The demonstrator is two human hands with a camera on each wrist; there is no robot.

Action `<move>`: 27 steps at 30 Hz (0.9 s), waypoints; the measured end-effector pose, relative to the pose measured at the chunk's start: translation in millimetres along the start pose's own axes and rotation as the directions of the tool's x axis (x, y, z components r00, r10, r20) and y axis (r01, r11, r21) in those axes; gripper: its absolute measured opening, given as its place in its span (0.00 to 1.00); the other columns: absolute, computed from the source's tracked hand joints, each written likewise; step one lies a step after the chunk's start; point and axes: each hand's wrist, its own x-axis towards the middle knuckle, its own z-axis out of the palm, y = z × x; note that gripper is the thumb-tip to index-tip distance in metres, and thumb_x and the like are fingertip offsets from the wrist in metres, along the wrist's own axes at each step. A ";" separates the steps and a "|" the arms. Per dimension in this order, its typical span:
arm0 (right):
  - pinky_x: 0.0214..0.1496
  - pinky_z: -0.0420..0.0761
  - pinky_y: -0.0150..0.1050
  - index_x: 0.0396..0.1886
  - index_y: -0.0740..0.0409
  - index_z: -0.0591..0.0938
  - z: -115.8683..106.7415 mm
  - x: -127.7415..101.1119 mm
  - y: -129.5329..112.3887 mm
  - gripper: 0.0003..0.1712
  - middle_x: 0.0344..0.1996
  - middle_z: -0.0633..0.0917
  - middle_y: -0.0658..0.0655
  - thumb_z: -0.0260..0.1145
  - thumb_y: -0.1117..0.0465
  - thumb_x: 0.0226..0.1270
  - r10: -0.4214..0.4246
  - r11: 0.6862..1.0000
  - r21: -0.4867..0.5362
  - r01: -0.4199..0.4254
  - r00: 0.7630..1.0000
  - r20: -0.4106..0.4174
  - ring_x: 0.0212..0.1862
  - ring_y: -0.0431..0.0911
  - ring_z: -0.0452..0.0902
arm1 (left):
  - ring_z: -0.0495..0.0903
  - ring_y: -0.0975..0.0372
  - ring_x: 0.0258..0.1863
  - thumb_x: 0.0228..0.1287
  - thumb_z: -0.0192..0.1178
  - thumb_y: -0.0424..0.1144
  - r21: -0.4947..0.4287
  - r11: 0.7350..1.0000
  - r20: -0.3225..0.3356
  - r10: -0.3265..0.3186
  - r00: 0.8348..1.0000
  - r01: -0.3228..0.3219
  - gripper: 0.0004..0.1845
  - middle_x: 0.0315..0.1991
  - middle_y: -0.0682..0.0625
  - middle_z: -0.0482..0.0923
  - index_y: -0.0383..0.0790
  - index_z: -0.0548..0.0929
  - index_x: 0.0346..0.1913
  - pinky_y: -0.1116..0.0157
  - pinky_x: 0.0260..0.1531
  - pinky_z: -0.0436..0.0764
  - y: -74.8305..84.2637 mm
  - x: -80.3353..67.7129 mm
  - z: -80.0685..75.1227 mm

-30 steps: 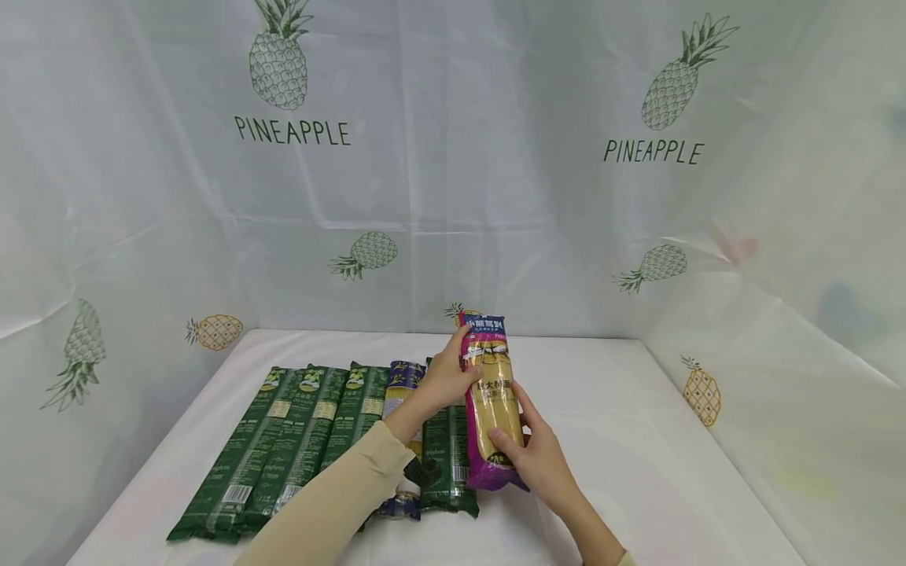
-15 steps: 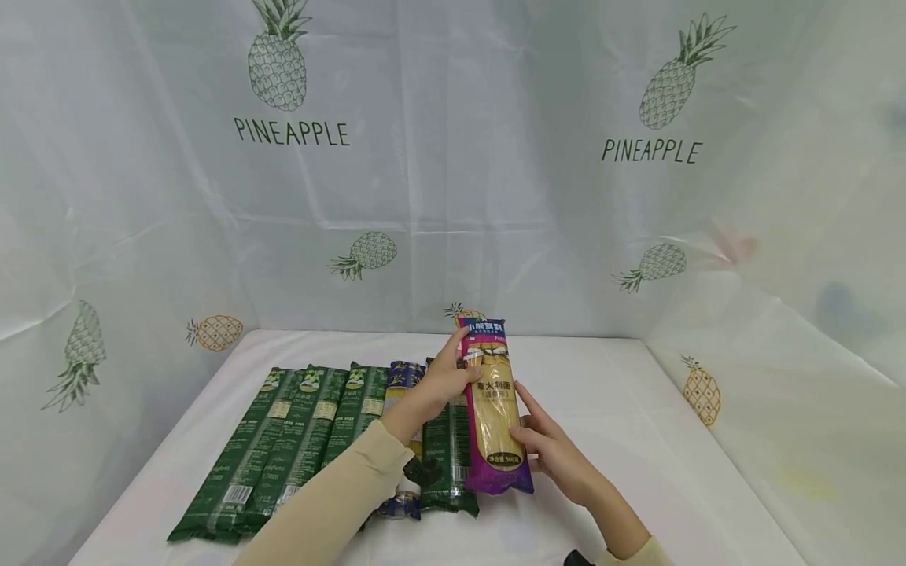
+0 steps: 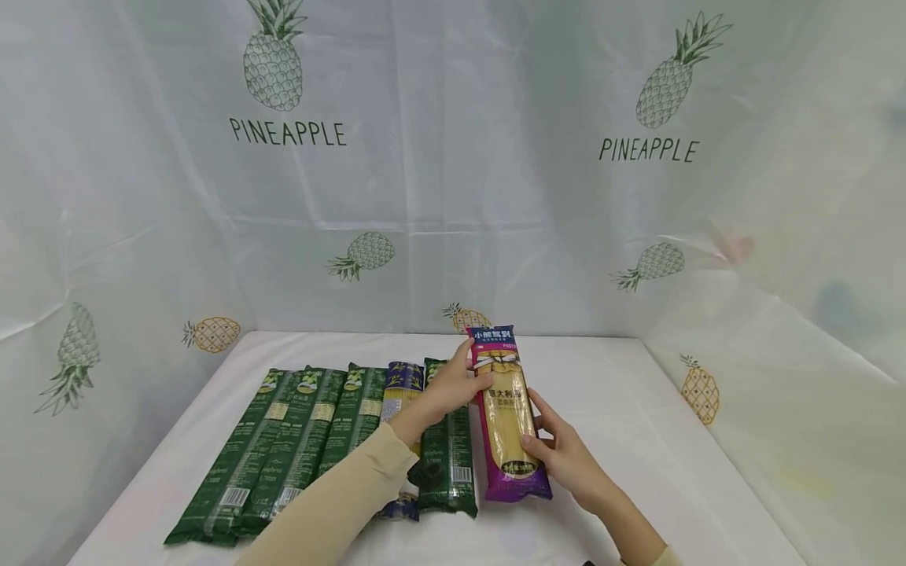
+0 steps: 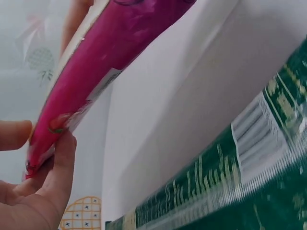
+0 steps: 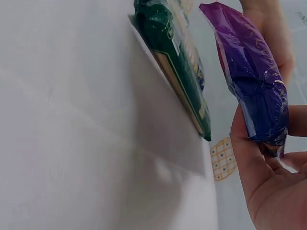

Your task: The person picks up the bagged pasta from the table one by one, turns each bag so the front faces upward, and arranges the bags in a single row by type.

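Over the white-covered table [image 3: 602, 385], left hand [image 3: 449, 387] and right hand [image 3: 569, 462] both grip a long magenta-and-purple plastic pasta packet [image 3: 506, 420], probably light, slick, stiff yet snappable, best held near both ends!

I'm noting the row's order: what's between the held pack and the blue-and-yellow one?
A green pack lies between the held pack and the blue-and-yellow pack; the head view shows it, the left hand partly over it.
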 end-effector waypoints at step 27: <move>0.45 0.85 0.39 0.89 0.54 0.51 -91.3 -30.0 26.7 0.46 0.54 0.76 0.67 0.64 0.63 0.81 0.093 0.974 -0.193 -0.116 0.988 -0.125 0.48 0.52 0.81 | 0.80 0.50 0.65 0.69 0.74 0.40 0.011 1.000 -0.013 0.028 1.000 -0.028 0.49 0.65 0.43 0.79 0.42 0.58 0.85 0.47 0.70 0.73 -1.2 53.3 111.1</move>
